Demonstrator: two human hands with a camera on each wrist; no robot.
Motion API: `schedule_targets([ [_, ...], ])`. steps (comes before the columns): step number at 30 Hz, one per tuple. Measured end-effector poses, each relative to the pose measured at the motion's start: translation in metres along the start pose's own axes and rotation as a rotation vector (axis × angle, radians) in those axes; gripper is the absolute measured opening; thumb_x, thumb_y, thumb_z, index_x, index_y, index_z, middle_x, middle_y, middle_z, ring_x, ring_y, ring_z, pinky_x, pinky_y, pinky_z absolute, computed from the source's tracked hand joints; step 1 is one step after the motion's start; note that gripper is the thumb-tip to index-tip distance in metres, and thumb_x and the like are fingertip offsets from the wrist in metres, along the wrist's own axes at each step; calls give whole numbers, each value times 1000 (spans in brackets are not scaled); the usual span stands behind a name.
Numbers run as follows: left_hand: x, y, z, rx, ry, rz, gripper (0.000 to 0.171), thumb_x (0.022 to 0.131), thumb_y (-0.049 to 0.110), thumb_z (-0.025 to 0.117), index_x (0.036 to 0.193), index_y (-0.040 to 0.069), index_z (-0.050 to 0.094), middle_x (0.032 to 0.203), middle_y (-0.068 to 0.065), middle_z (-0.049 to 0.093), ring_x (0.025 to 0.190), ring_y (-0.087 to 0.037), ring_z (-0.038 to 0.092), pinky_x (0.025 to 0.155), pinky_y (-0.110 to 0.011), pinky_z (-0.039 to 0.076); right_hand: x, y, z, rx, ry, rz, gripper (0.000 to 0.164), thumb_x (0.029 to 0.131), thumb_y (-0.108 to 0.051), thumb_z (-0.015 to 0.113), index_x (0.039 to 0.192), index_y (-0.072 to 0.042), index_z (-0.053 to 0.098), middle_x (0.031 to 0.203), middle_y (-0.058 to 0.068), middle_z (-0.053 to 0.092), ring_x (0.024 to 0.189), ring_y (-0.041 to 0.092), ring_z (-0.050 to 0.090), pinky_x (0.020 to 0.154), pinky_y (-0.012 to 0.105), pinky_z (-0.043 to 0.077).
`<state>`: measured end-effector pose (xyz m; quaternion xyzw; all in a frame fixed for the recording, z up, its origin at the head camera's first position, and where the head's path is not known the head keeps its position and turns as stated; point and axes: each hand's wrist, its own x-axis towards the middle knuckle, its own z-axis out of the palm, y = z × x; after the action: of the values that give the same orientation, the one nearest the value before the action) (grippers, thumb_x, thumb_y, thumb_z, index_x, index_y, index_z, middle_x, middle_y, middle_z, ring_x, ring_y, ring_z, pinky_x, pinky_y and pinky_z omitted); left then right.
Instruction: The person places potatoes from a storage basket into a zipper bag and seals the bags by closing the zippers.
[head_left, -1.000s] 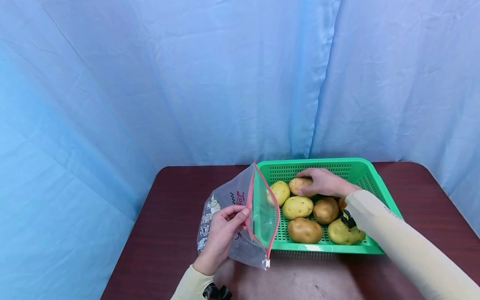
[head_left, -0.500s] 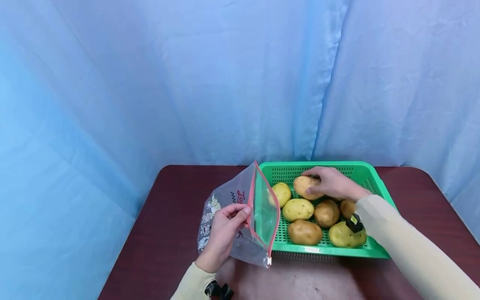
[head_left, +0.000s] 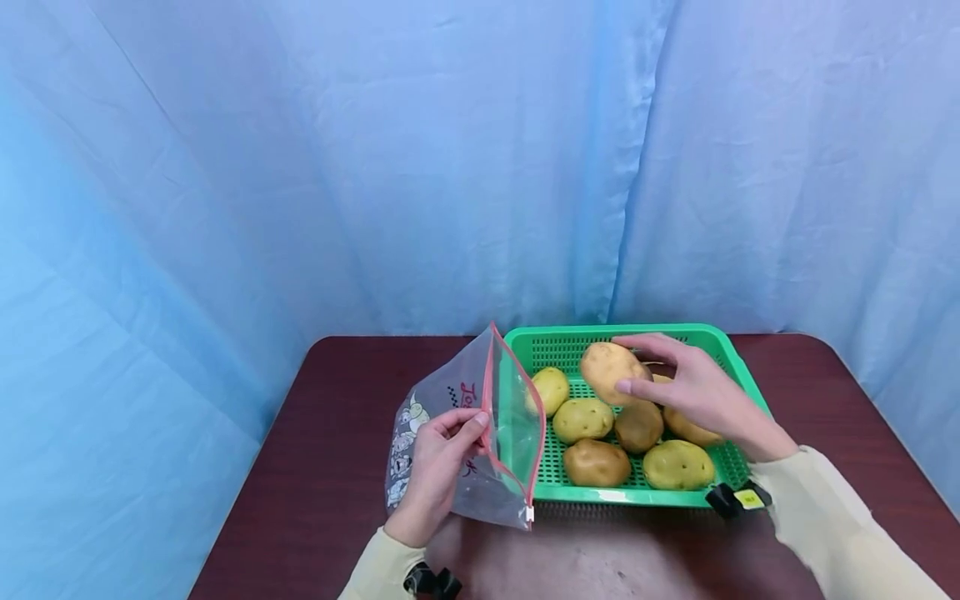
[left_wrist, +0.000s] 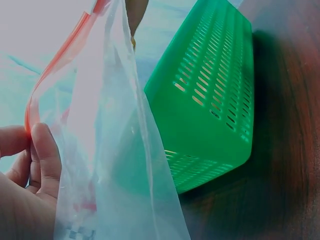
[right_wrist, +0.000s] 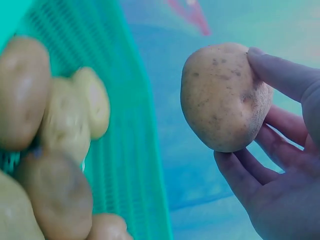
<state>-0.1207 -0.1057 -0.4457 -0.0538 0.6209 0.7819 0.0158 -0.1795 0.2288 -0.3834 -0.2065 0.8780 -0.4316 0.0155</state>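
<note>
A clear zip bag (head_left: 450, 408) with a pink-red rim, a white slider and cartoon print is pinched at its rim by my left hand (head_left: 438, 467). Its mouth gapes toward the right, and the left wrist view shows thumb and finger on the orange-looking zip strip (left_wrist: 55, 65). My right hand (head_left: 693, 387) grips a light tan potato (head_left: 609, 371) between thumb and fingers, raised over the basket. Close up in the right wrist view, the same potato (right_wrist: 225, 97) has dark specks. Several yellow and brown potatoes (head_left: 583, 420) lie in the green basket (head_left: 611, 495) below.
The perforated basket stands on a dark red-brown table (head_left: 315, 467), its left end behind the bag's open mouth. Light blue curtains (head_left: 450, 167) hang behind and to the left. A black strap mount (head_left: 738, 498) sits at my right wrist, close to the basket's front corner.
My right hand has lifted the tan potato up from among the others and turned, with the forearm swinging lower right. The left hand keeps its pinch on the bag.
</note>
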Motion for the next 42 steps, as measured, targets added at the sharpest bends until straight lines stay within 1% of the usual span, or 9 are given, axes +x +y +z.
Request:
schedule_targets([
  [6, 3, 1, 2, 19, -12, 6, 26, 96, 14, 75, 109, -8, 72, 86, -5, 69, 68, -10, 64, 66, -25, 59, -15, -18, 4, 98, 70, -43, 50, 96, -21, 77, 143, -16, 61, 137, 0, 60, 115, 7, 61, 93, 15, 50],
  [13, 2, 2, 3, 17, -16, 1, 26, 96, 14, 75, 109, -8, 72, 87, -6, 70, 69, -11, 64, 67, -25, 59, -29, -39, 19, 240, 111, -50, 51, 95, -10, 77, 143, -15, 61, 134, 2, 62, 113, 13, 64, 93, 20, 53],
  [17, 2, 4, 2, 27, -11, 0, 27, 96, 15, 76, 110, -8, 73, 89, -6, 71, 70, -12, 66, 68, -27, 60, -31, -49, 32, 331, 150, -41, 52, 95, -6, 76, 143, -10, 59, 131, 5, 62, 112, 12, 65, 92, 21, 54],
  [22, 3, 6, 2, 46, -13, 30, 25, 97, 13, 74, 110, -9, 73, 86, -6, 71, 68, -11, 66, 68, -26, 60, -26, -60, 54, 470, 163, 20, 52, 98, -9, 72, 146, -5, 54, 142, 9, 55, 115, 13, 65, 87, 27, 59],
  [26, 4, 6, 1, 49, -8, 40, 24, 97, 11, 73, 109, -9, 73, 83, -4, 70, 67, -10, 65, 66, -26, 60, -19, -66, 75, 536, 176, 41, 54, 98, -12, 73, 148, -7, 53, 149, 8, 52, 121, 17, 63, 87, 30, 59],
  [30, 3, 6, 1, 43, -12, 41, 23, 97, 11, 73, 108, -9, 73, 82, -3, 70, 66, -10, 65, 66, -26, 59, -11, -69, 93, 523, 205, 31, 56, 97, -14, 75, 148, -9, 53, 150, 6, 52, 124, 23, 61, 90, 27, 58],
  [34, 4, 8, 0, 35, -12, 30, 24, 97, 12, 73, 109, -9, 72, 82, -3, 69, 66, -9, 65, 66, -25, 59, -4, -70, 108, 428, 248, 0, 55, 94, -19, 79, 144, -12, 59, 140, 7, 58, 120, 26, 65, 92, 29, 57],
  [39, 7, 15, -1, 12, -2, 24, 25, 97, 12, 74, 109, -9, 72, 81, -2, 68, 65, -8, 63, 66, -23, 57, 1, -73, 118, 160, 312, -69, 57, 90, -32, 84, 139, -14, 63, 128, 2, 63, 111, 18, 67, 90, 33, 59],
  [42, 9, 21, -2, 4, 2, 38, 26, 97, 12, 73, 110, -10, 71, 81, -2, 68, 66, -7, 63, 65, -23, 56, 4, -76, 122, -29, 346, -130, 59, 88, -38, 85, 137, -13, 64, 125, 2, 63, 103, 15, 66, 78, 34, 60],
])
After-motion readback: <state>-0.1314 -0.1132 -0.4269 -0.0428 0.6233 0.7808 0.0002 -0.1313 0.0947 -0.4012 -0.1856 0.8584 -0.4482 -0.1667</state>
